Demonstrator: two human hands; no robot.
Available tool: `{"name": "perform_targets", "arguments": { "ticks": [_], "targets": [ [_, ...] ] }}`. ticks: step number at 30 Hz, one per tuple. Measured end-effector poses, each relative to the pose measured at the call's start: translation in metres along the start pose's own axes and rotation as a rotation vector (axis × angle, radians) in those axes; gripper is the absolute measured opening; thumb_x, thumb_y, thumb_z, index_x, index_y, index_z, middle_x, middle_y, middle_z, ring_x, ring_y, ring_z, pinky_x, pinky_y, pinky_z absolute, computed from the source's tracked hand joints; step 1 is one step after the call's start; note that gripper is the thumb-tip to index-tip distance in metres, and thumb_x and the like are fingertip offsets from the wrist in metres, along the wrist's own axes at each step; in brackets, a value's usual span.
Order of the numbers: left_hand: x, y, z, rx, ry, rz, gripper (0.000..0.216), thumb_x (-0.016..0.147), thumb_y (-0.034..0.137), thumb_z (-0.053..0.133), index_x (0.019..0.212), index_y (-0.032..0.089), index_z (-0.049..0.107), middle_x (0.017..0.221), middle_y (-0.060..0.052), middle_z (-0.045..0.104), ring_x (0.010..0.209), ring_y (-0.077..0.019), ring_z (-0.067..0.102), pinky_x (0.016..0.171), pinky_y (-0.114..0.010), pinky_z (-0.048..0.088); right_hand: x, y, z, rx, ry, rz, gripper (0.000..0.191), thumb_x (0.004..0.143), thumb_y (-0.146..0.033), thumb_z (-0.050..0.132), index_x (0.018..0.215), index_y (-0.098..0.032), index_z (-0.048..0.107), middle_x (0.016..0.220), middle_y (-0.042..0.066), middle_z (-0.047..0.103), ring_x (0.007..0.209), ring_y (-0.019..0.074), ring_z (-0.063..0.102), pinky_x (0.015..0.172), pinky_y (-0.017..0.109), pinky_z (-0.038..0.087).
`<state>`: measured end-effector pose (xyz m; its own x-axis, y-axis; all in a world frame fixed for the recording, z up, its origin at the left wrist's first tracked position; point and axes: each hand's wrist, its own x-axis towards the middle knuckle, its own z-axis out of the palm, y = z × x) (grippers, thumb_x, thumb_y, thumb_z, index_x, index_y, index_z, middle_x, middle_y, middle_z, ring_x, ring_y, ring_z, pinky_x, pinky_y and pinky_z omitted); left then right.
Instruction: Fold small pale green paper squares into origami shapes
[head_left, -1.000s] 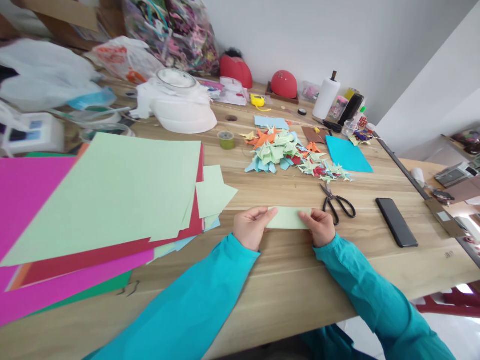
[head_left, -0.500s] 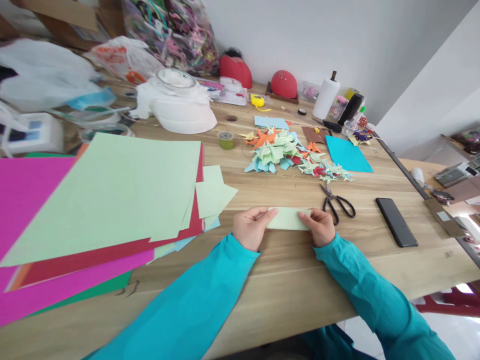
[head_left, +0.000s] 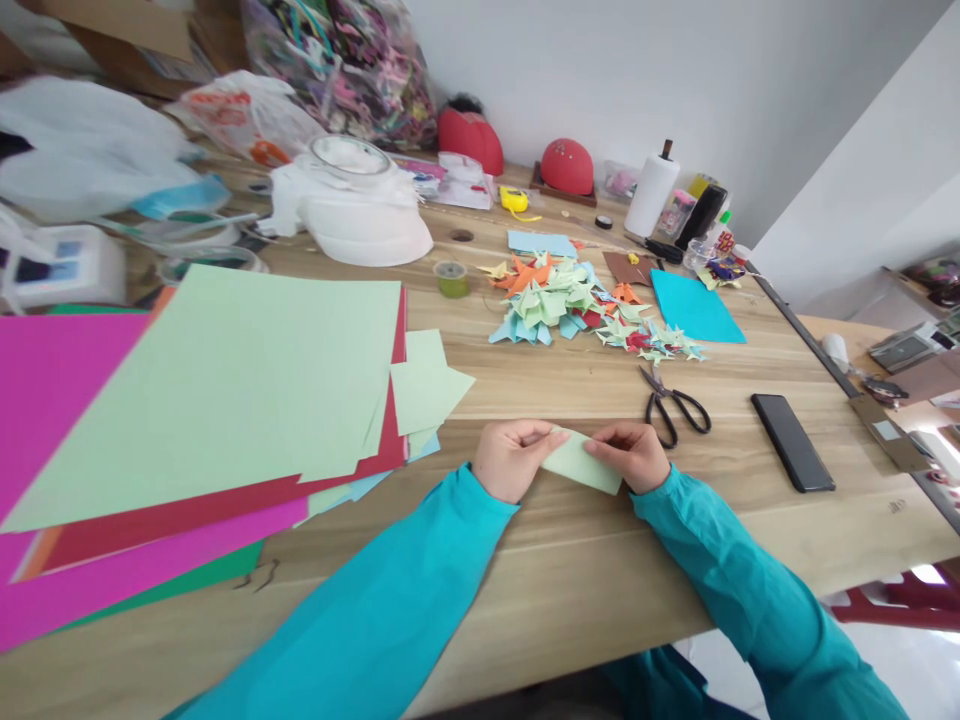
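A small folded strip of pale green paper (head_left: 583, 464) is held just above the wooden table (head_left: 570, 560) in front of me. My left hand (head_left: 512, 458) pinches its left end with curled fingers. My right hand (head_left: 631, 454) grips the upper right part, fingers closed on it. The strip is tilted, its right end lower and nearer me. Both arms wear teal sleeves.
Black scissors (head_left: 673, 406) lie just right of my right hand, and a black phone (head_left: 792, 455) farther right. A heap of folded paper shapes (head_left: 577, 305) and a blue sheet (head_left: 696, 308) lie beyond. A stack of large coloured sheets (head_left: 210, 400) covers the left side.
The green strip lay flat and level between my hands; now it is lifted and turned at an angle. My hands have drawn closer together.
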<state>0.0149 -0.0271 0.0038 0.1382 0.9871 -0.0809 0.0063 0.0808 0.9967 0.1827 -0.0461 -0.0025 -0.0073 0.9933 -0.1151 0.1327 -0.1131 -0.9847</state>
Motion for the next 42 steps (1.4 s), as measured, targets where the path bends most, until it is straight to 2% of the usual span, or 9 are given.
{"name": "perform_targets", "arguments": {
  "ticks": [7,11,16,23,27,33,42],
  "targets": [
    [0.000,0.005,-0.004,-0.012,-0.194,-0.102,0.016,0.056,0.030,0.068,0.062,0.014,0.068,0.055,-0.002,0.067,0.050,-0.0130,0.058,0.050,-0.022,0.045,-0.001,-0.001,-0.008,-0.054,-0.245,0.084,0.026,0.056,-0.035,0.071,0.060,-0.012,0.061,0.050,-0.001,0.055,0.043,0.0063,0.045,0.040,0.018,0.033],
    [0.001,0.005,-0.004,-0.024,-0.243,-0.169,0.014,0.056,0.028,0.068,0.061,0.015,0.068,0.053,-0.001,0.066,0.049,-0.0119,0.057,0.049,-0.021,0.044,-0.001,-0.005,-0.010,-0.075,-0.316,0.118,0.030,0.053,-0.037,0.073,0.057,-0.011,0.058,0.048,-0.002,0.053,0.042,0.0058,0.044,0.039,0.017,0.033],
    [0.002,0.002,-0.002,-0.048,-0.241,-0.226,0.013,0.055,0.027,0.068,0.058,0.015,0.067,0.047,0.001,0.062,0.044,-0.0092,0.052,0.044,-0.019,0.040,-0.001,-0.006,-0.011,-0.058,-0.322,0.127,0.033,0.055,-0.040,0.071,0.056,-0.011,0.056,0.046,-0.003,0.051,0.040,0.0050,0.043,0.037,0.016,0.032],
    [0.004,-0.004,-0.002,-0.084,-0.214,-0.217,0.016,0.057,0.031,0.067,0.056,0.016,0.066,0.044,0.001,0.058,0.039,-0.0077,0.046,0.038,-0.019,0.035,-0.001,-0.007,-0.012,-0.050,-0.328,0.114,0.031,0.057,-0.040,0.070,0.056,-0.012,0.057,0.047,-0.002,0.053,0.041,0.0059,0.045,0.038,0.017,0.033],
    [0.002,0.000,0.000,-0.080,-0.202,-0.209,0.019,0.058,0.034,0.066,0.058,0.015,0.065,0.046,0.000,0.060,0.042,-0.0101,0.051,0.041,-0.021,0.039,-0.001,-0.006,-0.011,-0.041,-0.317,0.102,0.031,0.057,-0.040,0.069,0.056,-0.012,0.056,0.047,-0.002,0.053,0.040,0.0062,0.045,0.038,0.017,0.033],
    [-0.007,0.013,0.006,-0.078,-0.293,-0.278,0.031,0.041,0.019,0.077,0.066,0.012,0.060,0.054,-0.001,0.063,0.051,-0.0147,0.059,0.045,-0.025,0.049,-0.002,-0.003,-0.009,-0.055,-0.283,0.069,0.030,0.059,-0.039,0.068,0.056,-0.012,0.056,0.046,-0.003,0.052,0.040,0.0061,0.044,0.038,0.018,0.032],
    [-0.001,0.012,0.001,-0.072,-0.216,-0.331,0.030,0.040,0.020,0.079,0.059,0.011,0.057,0.051,-0.003,0.064,0.043,-0.0141,0.059,0.041,-0.023,0.051,-0.002,-0.004,-0.006,0.002,-0.190,0.071,0.032,0.057,-0.041,0.069,0.055,-0.013,0.055,0.044,-0.002,0.052,0.039,0.0068,0.043,0.037,0.019,0.031]
  ]
}}
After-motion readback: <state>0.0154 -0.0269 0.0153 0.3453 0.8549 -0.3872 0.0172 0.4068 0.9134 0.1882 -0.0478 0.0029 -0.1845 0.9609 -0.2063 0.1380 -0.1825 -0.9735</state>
